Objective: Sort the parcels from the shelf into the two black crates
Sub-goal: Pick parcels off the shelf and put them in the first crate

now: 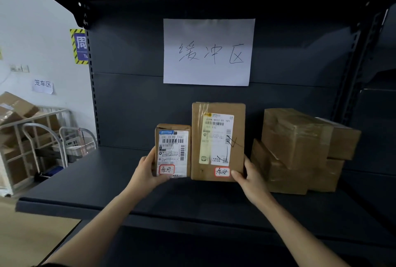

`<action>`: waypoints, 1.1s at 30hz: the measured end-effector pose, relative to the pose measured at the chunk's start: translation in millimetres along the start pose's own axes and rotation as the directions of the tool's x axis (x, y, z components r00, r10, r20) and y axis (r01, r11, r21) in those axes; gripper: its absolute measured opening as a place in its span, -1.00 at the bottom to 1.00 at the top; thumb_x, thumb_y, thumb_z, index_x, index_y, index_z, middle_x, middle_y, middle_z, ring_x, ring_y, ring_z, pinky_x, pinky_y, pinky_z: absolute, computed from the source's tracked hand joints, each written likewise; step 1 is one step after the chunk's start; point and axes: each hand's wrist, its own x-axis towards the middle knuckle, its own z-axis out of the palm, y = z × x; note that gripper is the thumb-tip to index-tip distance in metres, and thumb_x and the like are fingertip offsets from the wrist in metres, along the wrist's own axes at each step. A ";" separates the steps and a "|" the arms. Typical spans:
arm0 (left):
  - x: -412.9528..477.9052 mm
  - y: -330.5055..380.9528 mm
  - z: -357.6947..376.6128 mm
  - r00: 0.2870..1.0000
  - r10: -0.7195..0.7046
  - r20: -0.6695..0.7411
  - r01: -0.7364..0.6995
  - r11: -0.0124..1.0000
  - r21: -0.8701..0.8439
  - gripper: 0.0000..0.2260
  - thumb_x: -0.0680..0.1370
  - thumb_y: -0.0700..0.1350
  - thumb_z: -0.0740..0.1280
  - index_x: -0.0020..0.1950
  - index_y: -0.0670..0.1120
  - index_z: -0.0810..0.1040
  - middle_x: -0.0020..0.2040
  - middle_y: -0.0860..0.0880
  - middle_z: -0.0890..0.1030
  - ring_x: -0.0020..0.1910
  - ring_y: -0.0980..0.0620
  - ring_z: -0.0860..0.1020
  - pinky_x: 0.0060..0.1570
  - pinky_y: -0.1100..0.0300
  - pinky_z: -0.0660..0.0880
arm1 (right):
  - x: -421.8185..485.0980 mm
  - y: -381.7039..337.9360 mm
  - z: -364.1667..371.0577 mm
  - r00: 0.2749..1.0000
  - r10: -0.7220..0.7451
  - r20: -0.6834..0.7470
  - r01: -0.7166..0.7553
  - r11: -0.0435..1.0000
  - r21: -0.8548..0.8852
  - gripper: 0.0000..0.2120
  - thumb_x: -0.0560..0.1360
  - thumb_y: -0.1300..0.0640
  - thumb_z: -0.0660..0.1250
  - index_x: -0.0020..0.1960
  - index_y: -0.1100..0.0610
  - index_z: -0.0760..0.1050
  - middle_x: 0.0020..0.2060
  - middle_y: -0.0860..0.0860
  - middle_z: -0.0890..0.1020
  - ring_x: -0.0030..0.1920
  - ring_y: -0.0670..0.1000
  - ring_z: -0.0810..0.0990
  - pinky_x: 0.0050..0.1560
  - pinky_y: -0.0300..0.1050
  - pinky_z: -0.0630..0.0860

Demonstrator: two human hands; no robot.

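Note:
Two brown cardboard parcels stand upright side by side above the dark shelf board [90, 181], label faces toward me. My left hand [147, 172] grips the small parcel [173, 151] at its lower left edge. My right hand [249, 178] grips the larger parcel [218, 141] at its lower right corner. Each carries a white shipping label and a red-bordered sticker with handwriting near the bottom. A stack of several taped brown parcels [297, 149] sits on the shelf to the right. No black crate is in view.
A white paper sign [209, 51] with handwritten characters hangs on the shelf's dark back panel. At left, a metal cage trolley [32, 138] holds cardboard boxes beside a white wall. More dark shelving stands at the far right.

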 end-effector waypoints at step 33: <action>-188.9 43.0 -100.9 0.869 -0.205 -0.451 0.215 0.976 -0.030 -0.41 0.39 -0.25 0.47 0.31 0.04 0.29 0.11 0.08 0.55 0.15 0.06 0.52 0.21 0.07 0.45 | -67.4 -85.7 95.4 0.934 -0.197 0.299 0.086 0.934 0.346 -0.58 0.60 0.14 0.14 0.43 -0.06 0.20 -0.02 -0.41 0.42 -0.06 -0.47 0.40 -0.18 -0.57 0.34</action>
